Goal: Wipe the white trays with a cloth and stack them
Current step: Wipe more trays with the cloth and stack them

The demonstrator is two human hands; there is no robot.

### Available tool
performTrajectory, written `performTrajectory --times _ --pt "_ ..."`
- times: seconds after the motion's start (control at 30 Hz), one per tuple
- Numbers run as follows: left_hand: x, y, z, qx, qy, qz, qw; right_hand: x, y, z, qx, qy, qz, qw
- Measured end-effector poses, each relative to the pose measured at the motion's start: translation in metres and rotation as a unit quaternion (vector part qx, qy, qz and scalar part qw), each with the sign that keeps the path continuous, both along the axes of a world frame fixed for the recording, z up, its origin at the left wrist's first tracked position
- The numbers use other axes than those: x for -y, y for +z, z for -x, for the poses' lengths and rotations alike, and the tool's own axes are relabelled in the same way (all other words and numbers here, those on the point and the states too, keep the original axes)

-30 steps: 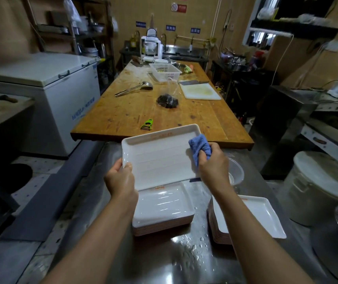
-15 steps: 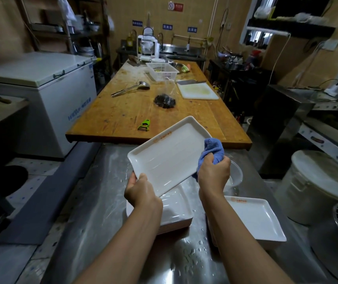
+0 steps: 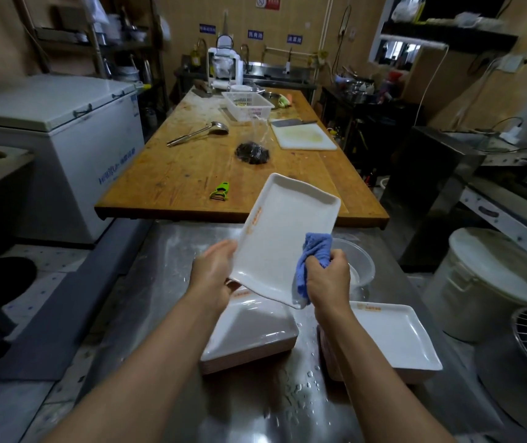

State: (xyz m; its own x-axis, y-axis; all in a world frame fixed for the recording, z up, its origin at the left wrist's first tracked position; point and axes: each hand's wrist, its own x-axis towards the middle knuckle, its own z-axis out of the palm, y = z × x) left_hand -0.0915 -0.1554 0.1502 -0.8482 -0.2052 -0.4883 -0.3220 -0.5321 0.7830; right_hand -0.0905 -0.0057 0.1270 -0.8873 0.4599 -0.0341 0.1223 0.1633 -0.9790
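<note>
From the head view, the left hand (image 3: 214, 276) grips the near-left edge of a white tray (image 3: 284, 238), held tilted above the steel counter (image 3: 172, 251). The right hand (image 3: 327, 279) clutches a blue cloth (image 3: 315, 251) against the tray's near-right edge. Below it, two tray stacks (image 3: 249, 334) (image 3: 396, 340) sit on the counter.

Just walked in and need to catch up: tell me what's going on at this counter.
A person is wiping white trays. The left hand holds one tilted white tray above the steel counter, while the right hand grips a blue cloth against its right edge. Two stacks of trays sit below: one under the held tray, another to the right.
</note>
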Motion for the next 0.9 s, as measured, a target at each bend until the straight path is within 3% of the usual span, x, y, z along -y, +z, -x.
performTrajectory --times 0.07,0.17,0.37,0.5,0.6,0.7,0.8,0.9 --pt "0.001 0.002 0.005 -0.001 -0.019 0.040 0.999 0.002 0.002 -0.002 -0.008 0.024 -0.012 1.000" --pt "-0.007 -0.002 0.004 0.005 0.053 0.062 0.997 0.009 0.003 -0.007 -0.027 0.040 -0.020 0.999" --pt "-0.020 -0.011 0.001 0.038 0.129 -0.068 0.989 0.023 0.003 -0.024 -0.060 0.041 -0.052 0.996" --pt "-0.023 -0.014 -0.003 0.046 0.074 -0.084 0.993 0.018 0.002 -0.025 -0.076 0.005 -0.077 0.994" --pt "-0.021 -0.007 -0.003 0.040 -0.014 0.025 0.999 0.009 0.002 -0.024 -0.119 -0.018 -0.145 0.982" --pt "-0.019 0.002 -0.002 0.004 -0.053 0.087 0.995 0.004 -0.001 -0.027 -0.171 -0.012 -0.245 0.954" --pt "-0.023 0.019 -0.004 -0.071 -0.105 0.019 0.992 0.004 -0.005 -0.030 -0.255 0.016 -0.350 0.901" --pt "-0.021 0.026 -0.005 -0.065 -0.094 -0.021 0.993 0.004 -0.009 -0.037 -0.325 0.055 -0.423 0.844"
